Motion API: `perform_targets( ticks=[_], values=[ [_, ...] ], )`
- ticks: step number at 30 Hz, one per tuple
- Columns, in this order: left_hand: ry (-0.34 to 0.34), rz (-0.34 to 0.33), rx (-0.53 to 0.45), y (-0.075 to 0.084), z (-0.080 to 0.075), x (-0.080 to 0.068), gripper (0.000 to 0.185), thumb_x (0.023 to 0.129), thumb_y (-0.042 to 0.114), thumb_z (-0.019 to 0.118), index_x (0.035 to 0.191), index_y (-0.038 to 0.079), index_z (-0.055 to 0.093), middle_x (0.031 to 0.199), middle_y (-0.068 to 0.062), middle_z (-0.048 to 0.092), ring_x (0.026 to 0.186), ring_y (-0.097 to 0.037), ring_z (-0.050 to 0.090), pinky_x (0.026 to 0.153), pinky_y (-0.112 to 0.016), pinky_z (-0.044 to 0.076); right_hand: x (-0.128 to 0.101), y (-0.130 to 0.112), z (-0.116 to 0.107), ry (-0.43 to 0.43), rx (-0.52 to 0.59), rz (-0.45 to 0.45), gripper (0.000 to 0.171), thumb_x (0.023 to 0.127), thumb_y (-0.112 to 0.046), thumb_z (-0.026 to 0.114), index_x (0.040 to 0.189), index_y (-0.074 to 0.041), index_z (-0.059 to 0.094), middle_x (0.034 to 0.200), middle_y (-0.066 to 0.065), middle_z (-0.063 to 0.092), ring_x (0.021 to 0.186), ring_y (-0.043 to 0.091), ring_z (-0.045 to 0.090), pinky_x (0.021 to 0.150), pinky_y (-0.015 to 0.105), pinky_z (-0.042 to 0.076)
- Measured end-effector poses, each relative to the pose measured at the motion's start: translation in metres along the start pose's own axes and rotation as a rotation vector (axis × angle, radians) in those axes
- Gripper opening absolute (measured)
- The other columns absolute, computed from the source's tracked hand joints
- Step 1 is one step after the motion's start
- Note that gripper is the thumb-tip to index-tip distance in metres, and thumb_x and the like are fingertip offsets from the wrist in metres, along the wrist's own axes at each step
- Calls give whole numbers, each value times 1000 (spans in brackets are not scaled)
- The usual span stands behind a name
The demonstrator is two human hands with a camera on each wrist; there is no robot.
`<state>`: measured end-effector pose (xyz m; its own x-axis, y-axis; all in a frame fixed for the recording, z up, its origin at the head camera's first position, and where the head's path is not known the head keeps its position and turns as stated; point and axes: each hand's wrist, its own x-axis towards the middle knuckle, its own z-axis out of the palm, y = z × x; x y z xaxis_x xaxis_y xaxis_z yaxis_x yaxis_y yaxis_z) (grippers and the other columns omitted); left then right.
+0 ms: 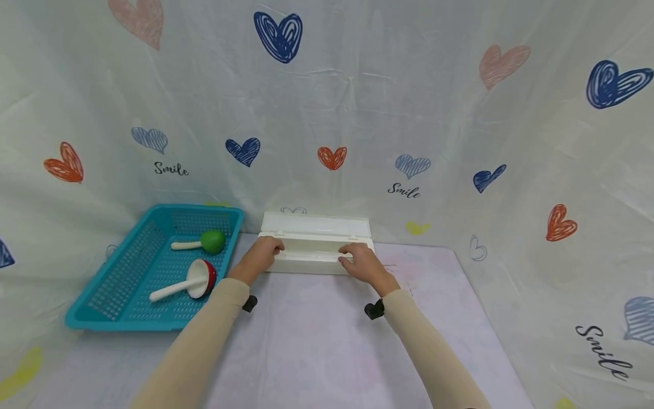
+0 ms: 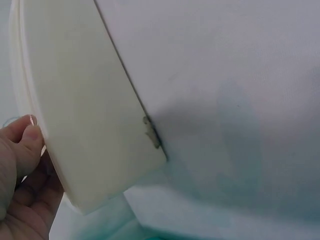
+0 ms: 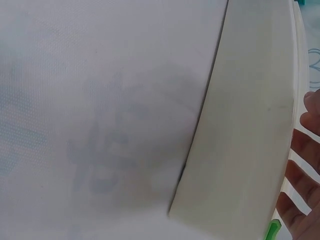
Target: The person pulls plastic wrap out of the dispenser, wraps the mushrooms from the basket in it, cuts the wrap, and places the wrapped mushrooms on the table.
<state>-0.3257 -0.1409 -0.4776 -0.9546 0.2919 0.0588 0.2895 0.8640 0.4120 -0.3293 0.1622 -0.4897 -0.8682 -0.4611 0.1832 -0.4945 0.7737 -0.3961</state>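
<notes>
1. Right now the white box (image 1: pixel 315 244) sits at the frame's centre on the counter (image 1: pixel 327 341), its long axis running left to right, lid up behind.
2. Your left hand (image 1: pixel 261 255) takes its left end and your right hand (image 1: pixel 360 262) its right end, equally near.
3. Each grip curls over the front rim (image 2: pixel 30 107), thumb in front.
</notes>
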Motion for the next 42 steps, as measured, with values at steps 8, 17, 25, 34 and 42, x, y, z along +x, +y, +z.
perform_targets(
  ticks=[8, 17, 25, 34, 42],
  values=[
    [18, -21, 7, 2, 1, -1, 27, 95, -15, 57, 115, -4, 72, 109, -19, 68, 108, -33, 66, 97, -43, 56, 0, -3, 3, -35, 15, 27, 32, 101, -21, 65, 124, 1, 70, 123, 13, 72, 120, 31, 66, 103, 46, 52],
    [102, -22, -69, 1, 0, -3, 36, 92, -21, 55, 118, -3, 71, 107, -21, 66, 104, -34, 64, 92, -44, 56, 3, -3, 4, -50, -23, 72, 26, 102, -22, 66, 120, -4, 73, 118, 10, 74, 113, 28, 69, 97, 43, 55],
    [59, -16, -74, 2, -1, -5, 29, 98, -13, 54, 119, -3, 71, 111, -22, 65, 108, -37, 64, 95, -46, 56, 6, 0, 4, -9, -9, 44, 17, 100, -13, 66, 109, -3, 77, 105, 8, 77, 100, 24, 72, 88, 39, 58],
    [19, -56, -93, 2, 1, -5, 22, 101, -1, 58, 117, -2, 72, 112, -20, 65, 106, -32, 64, 97, -46, 55, 7, -3, 4, -4, -86, 96, 16, 104, -15, 61, 109, -5, 73, 105, 7, 75, 99, 23, 71, 88, 38, 58],
    [115, -40, -73, 2, -2, -10, 15, 103, 5, 60, 109, -1, 72, 108, -17, 71, 105, -31, 67, 93, -43, 56, 10, -5, 1, 29, 72, 120, 14, 106, -12, 58, 109, -2, 66, 103, 11, 71, 91, 22, 66, 84, 39, 56]
  ],
)
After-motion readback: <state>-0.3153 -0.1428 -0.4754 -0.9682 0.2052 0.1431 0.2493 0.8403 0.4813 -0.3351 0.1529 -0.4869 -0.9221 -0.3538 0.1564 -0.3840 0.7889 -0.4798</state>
